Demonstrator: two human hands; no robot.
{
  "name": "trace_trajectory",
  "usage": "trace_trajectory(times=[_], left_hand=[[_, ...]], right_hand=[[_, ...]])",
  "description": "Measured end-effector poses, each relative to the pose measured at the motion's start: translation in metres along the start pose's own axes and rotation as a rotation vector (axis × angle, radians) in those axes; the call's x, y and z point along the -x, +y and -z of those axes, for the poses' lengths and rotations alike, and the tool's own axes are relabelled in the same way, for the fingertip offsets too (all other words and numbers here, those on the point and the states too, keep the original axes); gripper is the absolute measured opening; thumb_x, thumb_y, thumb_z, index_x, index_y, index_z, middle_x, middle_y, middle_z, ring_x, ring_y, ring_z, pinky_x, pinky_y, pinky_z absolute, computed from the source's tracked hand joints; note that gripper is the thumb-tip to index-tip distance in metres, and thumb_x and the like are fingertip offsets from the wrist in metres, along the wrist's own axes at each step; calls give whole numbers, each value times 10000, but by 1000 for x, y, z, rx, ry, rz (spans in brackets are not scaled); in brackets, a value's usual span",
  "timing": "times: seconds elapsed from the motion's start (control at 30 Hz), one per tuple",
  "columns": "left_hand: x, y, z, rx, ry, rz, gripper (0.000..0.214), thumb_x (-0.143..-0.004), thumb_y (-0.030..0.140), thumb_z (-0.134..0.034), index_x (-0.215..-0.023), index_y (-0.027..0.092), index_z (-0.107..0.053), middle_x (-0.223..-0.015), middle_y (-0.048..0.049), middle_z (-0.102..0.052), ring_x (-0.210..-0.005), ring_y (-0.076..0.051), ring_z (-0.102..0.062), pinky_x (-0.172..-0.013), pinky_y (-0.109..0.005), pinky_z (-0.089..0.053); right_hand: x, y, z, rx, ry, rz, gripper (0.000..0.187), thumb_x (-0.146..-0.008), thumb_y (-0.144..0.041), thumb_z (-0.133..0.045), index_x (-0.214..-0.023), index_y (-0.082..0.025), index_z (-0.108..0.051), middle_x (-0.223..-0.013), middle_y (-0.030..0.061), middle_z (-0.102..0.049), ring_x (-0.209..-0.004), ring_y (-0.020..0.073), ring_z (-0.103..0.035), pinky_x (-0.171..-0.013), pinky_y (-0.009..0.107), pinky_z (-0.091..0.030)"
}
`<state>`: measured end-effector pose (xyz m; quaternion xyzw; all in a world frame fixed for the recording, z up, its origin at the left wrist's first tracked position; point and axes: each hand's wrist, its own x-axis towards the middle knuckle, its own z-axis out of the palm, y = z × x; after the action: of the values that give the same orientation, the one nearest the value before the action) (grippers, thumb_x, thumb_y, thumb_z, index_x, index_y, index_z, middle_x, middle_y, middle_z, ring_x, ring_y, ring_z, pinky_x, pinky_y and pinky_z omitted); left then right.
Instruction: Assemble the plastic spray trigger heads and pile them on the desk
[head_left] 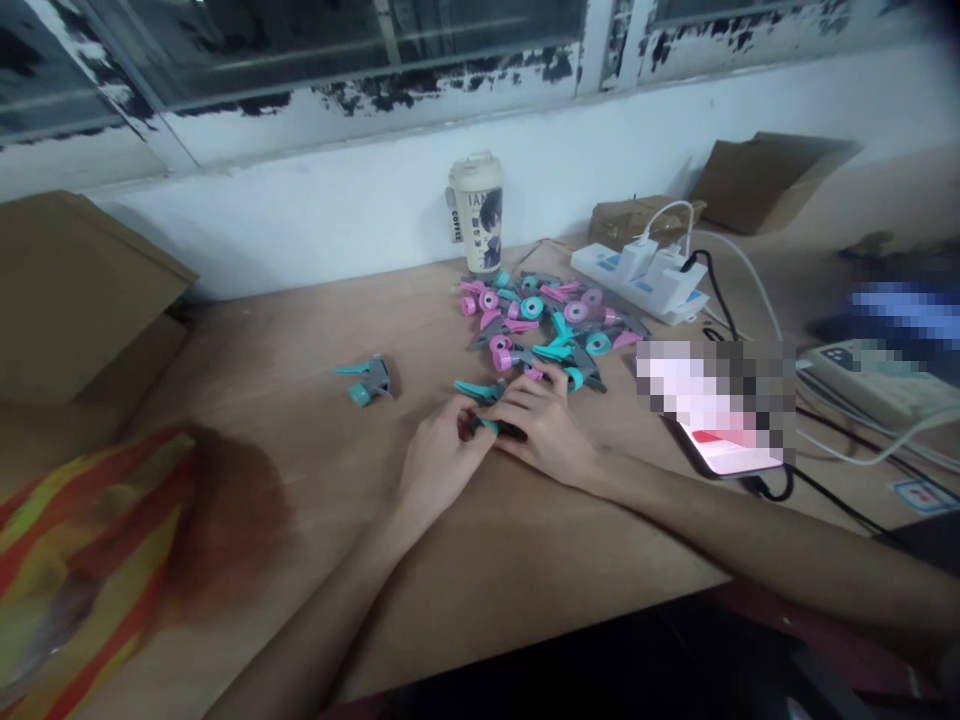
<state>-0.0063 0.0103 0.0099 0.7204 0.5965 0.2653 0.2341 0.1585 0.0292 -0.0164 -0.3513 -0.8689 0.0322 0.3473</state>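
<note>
One trigger sprayer head (486, 424), teal and dark, just in front of sprayer pile (561, 326) on wooden tabletop (465, 570). Pinched in left hand (441, 452), thumb to fingertips; partly covered by right hand (551, 425), curled, can't tell grip. Best: brace firmly with left, work lightly with right fingertips, keep both clear of neighbouring pieces.

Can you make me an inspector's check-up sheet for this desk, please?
Surface: brown tabletop.
Job's things: pink, teal and gray trigger pieces piled together; a lone trigger piece lies left.
Clutter: cup, lit phone, red-and-yellow bag, cardboard.
Hands: left hand and right hand meet at a partly hidden teal-and-dark piece; exact grips unclear.
Cables: black and white, some at the power strip.
Surroundings: white wall, windows, patchy frames.
</note>
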Motion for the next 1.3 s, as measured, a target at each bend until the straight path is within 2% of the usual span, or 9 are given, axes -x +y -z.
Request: trace_trajectory(times=[0.23,0.33,0.43,0.6,0.7,0.87,1.03,1.17,1.3], left_hand=[[3,1,1,24,6,27,112,-770,268,-542,-860,223,-590,-806,-1,-661,-737,-166,-614,-672,-276,-456],[7,8,1,-67,111,84,116,-763,289,-567,-856,225,-593,-815,-1,-668,-734,-169,-618,-645,-267,-438],[11,14,0,-203,212,92,84,-754,300,-583,-770,219,-599,-756,3,-659,-681,-164,-601,-569,-245,-383],[11,10,4,-365,259,22,122,-767,300,-578,-691,237,-650,-654,-3,-645,-606,-170,-564,-495,-244,-295],[5,-2,10,-289,250,4,144,-786,325,-564,-740,244,-674,-712,-8,-679,-653,-179,-593,-525,-255,-340],[-7,-18,15,44,269,62,212,-811,366,-528,-813,200,-660,-796,-23,-689,-735,-178,-623,-693,-296,-470],[-6,-16,10,247,237,27,291,-856,417,-480,-922,176,-628,-893,-44,-661,-771,-163,-608,-666,-265,-509],[3,-5,6,262,235,-21,261,-881,394,-463,-922,185,-615,-887,-30,-647,-716,-134,-588,-625,-237,-502],[11,3,5,92,277,-165,195,-892,331,-478,-911,207,-627,-884,-21,-633,-757,-135,-582,-675,-246,-491]], right_hand=[[1,-3,-1,21,17,-29,163,-789,-223,-622,-951,-236,-633,-870,6,-675,-940,203,-536,-1025,458,-135],[1,-2,-2,26,34,-32,202,-776,-214,-632,-978,-221,-627,-869,11,-678,-927,202,-540,-1025,457,-133],[0,-2,-3,28,34,-43,193,-771,-205,-633,-964,-215,-634,-879,15,-682,-922,203,-546,-1019,456,-140],[-2,-4,-1,28,27,-64,152,-807,-262,-612,-948,-216,-642,-883,24,-687,-931,210,-554,-1012,454,-154],[-2,-3,-1,-5,55,-79,197,-826,-348,-601,-965,-214,-636,-898,24,-691,-932,202,-566,-1020,446,-150],[-2,-3,0,-121,106,-137,272,-795,-427,-626,-982,-231,-625,-908,-1,-699,-924,173,-596,-1027,409,-184],[-4,-3,1,-221,158,-227,267,-753,-420,-671,-949,-247,-619,-938,-14,-704,-926,167,-622,-1014,409,-261],[-6,-2,3,-347,210,-261,261,-713,-382,-714,-903,-235,-613,-898,-9,-711,-894,171,-634,-979,397,-326],[-6,-3,3,-360,193,-240,250,-705,-384,-720,-880,-236,-617,-892,-15,-710,-891,170,-633,-993,410,-312]])
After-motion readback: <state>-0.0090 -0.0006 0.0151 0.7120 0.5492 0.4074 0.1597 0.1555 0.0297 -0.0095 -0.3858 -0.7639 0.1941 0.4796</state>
